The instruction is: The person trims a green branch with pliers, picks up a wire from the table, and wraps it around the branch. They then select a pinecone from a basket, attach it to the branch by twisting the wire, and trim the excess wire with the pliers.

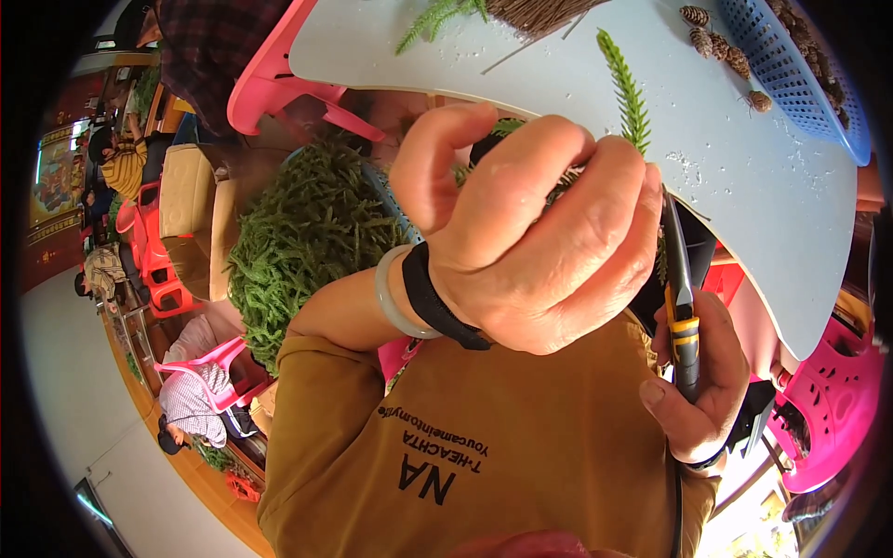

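Observation:
My left hand, with a pale bangle and a black band at the wrist, is raised in the middle with its fingers curled. A green sprig sticks up from behind its outer fingers, and more greenery shows in the gaps between them. The grip on the sprig is partly hidden by the back of the hand. Lower right, my right hand is closed around pliers with yellow and black handles. Their metal jaws point up, close beside the outer fingers of my left hand.
The pale table carries pine cones, a blue basket of cones, a bundle of brown twigs and white crumbs. A big heap of greenery lies at left. Pink chairs, cardboard boxes and several people are around.

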Tool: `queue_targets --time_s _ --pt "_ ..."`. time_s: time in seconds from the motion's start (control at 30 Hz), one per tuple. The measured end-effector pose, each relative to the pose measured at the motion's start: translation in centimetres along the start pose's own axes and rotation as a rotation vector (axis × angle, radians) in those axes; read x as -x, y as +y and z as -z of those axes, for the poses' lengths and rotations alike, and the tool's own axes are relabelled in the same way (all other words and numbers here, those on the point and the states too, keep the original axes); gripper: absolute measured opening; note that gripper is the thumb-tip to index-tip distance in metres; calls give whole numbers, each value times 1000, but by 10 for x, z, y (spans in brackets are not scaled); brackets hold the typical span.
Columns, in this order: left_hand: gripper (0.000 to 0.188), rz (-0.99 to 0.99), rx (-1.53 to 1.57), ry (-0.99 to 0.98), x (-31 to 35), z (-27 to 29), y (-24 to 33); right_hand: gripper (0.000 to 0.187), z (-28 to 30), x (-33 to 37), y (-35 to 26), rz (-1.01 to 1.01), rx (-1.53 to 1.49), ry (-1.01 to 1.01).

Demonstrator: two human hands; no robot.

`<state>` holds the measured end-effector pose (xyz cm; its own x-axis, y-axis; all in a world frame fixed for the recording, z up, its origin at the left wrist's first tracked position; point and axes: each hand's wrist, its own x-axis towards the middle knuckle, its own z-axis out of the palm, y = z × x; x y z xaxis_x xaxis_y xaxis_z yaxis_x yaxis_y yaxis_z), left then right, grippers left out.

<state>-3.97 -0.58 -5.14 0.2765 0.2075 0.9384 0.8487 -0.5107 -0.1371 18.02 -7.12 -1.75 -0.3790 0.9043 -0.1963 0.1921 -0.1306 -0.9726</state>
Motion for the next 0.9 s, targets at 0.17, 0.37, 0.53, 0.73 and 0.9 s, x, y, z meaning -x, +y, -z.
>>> queue_targets --time_s 0.17,0.37,0.53,0.73,0.9 --pt "12 4 -1 10 2 -1 3 65 -3 1 4 -45 -22 20" --pt "13 47 -12 -29 4 2 10 65 -1 6 8 -54 -24 -4" --pt "13 5 0 -29 4 2 11 65 2 12 13 8 52 -4" --pt "14 -43 5 -43 4 6 14 65 -1 12 14 84 71 53" --pt "14 -68 4 -41 6 7 16 65 -1 15 18 92 65 32"
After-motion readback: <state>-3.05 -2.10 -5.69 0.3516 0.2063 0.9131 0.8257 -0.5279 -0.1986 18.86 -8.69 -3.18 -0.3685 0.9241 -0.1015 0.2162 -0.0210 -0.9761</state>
